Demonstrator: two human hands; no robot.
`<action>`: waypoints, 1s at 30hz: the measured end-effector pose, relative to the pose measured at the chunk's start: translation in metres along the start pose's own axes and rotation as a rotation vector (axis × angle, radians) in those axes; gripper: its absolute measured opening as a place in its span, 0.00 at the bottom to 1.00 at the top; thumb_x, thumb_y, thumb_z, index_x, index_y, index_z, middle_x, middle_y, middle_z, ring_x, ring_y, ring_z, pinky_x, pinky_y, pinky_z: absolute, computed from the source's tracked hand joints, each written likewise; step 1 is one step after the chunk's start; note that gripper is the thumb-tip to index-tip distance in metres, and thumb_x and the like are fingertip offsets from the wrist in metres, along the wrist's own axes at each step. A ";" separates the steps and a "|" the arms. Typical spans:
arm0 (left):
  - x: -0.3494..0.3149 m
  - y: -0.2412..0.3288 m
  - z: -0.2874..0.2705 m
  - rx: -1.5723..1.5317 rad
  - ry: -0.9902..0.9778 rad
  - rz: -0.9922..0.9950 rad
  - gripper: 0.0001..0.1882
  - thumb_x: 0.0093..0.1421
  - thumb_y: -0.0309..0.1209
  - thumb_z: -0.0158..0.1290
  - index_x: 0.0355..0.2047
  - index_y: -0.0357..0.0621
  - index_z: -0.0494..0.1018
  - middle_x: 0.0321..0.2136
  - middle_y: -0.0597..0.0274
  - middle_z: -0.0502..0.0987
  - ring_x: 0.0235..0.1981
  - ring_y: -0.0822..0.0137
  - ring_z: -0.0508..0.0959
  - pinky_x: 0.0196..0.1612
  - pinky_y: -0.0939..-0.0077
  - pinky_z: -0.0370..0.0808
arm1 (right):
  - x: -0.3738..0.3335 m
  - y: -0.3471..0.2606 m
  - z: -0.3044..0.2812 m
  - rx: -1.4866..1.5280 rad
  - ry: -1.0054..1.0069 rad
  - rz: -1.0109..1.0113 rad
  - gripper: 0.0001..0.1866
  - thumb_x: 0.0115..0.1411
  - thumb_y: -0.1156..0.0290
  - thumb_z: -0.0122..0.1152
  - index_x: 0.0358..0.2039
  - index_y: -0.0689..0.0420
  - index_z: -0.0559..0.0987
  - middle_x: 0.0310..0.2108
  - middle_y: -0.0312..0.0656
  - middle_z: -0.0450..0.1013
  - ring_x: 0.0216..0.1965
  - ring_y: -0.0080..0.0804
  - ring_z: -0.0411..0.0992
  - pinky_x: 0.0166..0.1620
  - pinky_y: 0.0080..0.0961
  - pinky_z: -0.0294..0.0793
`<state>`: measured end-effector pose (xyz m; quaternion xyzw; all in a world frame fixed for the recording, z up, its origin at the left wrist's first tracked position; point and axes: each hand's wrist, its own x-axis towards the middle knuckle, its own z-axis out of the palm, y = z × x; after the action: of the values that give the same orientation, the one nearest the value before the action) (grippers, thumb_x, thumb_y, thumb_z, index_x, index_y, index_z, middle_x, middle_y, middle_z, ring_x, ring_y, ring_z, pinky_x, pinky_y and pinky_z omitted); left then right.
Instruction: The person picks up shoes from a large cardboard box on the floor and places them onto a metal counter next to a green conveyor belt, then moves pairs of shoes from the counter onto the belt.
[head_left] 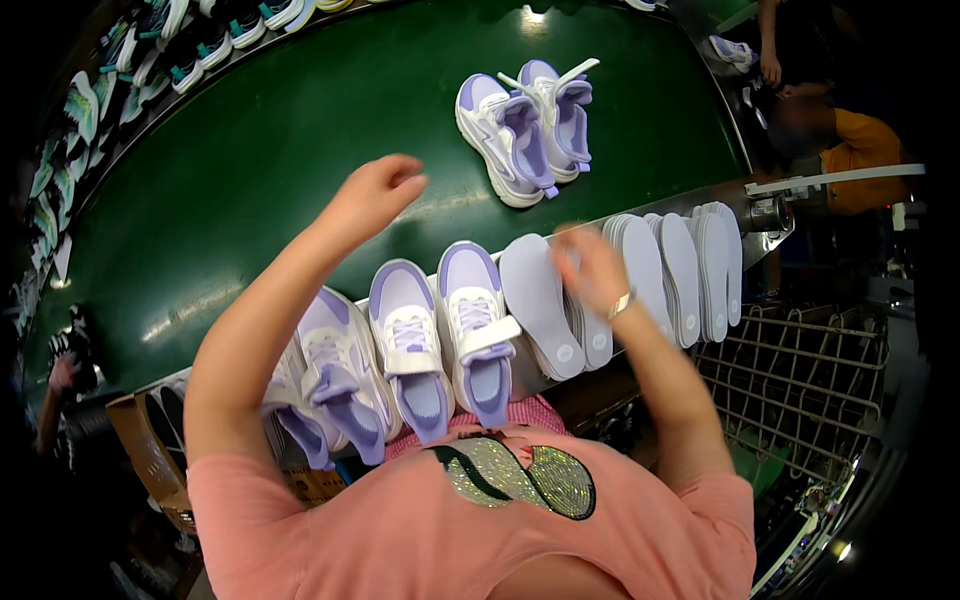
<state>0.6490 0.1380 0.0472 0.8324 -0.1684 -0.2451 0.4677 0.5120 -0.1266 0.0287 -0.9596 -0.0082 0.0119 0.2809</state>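
Note:
My left hand (382, 197) hovers over the green work surface with its fingers curled together and nothing visible in them. My right hand (595, 272), slightly blurred, is over the stacks of pale grey insoles (535, 290); its fingertips are beside the leftmost stack, and whether they grip one I cannot make out. In front of me stand white and lilac sneakers, among them one sneaker with its strap raised (472, 285) and one sneaker with its strap lying across (405, 320). Farther off, a pair of matching sneakers (500, 140) sits on the green surface.
The green surface (270, 170) has a metal ledge along its near side. More insole stacks (680, 275) continue rightward. A wire basket (800, 380) is at the lower right, a cardboard box (140, 450) at the lower left. Shoes (85, 110) line the far left; another person (865, 150) sits at right.

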 end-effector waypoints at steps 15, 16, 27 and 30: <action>0.119 -0.013 0.046 0.281 0.558 0.257 0.10 0.49 0.32 0.45 0.27 0.39 0.68 0.26 0.50 0.72 0.29 0.52 0.72 0.32 0.61 0.68 | -0.073 -0.022 0.046 -0.172 0.104 0.244 0.24 0.33 0.65 0.64 0.33 0.56 0.67 0.38 0.47 0.60 0.42 0.45 0.58 0.42 0.36 0.59; 0.107 -0.019 0.036 0.270 0.557 0.243 0.10 0.49 0.32 0.45 0.27 0.39 0.68 0.25 0.50 0.72 0.29 0.52 0.72 0.32 0.61 0.68 | -0.072 -0.019 0.039 -0.021 0.145 0.216 0.23 0.33 0.69 0.63 0.31 0.57 0.66 0.34 0.46 0.60 0.41 0.45 0.58 0.43 0.34 0.59; 0.070 -0.074 0.015 -0.011 0.585 0.143 0.13 0.53 0.36 0.46 0.33 0.39 0.69 0.26 0.51 0.73 0.28 0.58 0.74 0.32 0.72 0.68 | 0.107 -0.089 0.008 -0.572 -0.234 -0.529 0.05 0.39 0.75 0.55 0.21 0.56 0.74 0.34 0.39 0.67 0.29 0.36 0.69 0.28 0.29 0.70; 0.073 -0.073 0.015 -0.065 0.624 0.014 0.15 0.53 0.41 0.43 0.34 0.44 0.70 0.25 0.50 0.74 0.28 0.52 0.73 0.31 0.64 0.69 | 0.142 -0.099 0.043 -0.735 -0.391 -0.513 0.05 0.39 0.75 0.54 0.21 0.58 0.74 0.32 0.42 0.67 0.31 0.37 0.69 0.30 0.29 0.70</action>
<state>0.7041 0.1270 -0.0409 0.8509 -0.0147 0.0202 0.5248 0.6515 -0.0172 0.0431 -0.9421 -0.3005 0.1188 -0.0894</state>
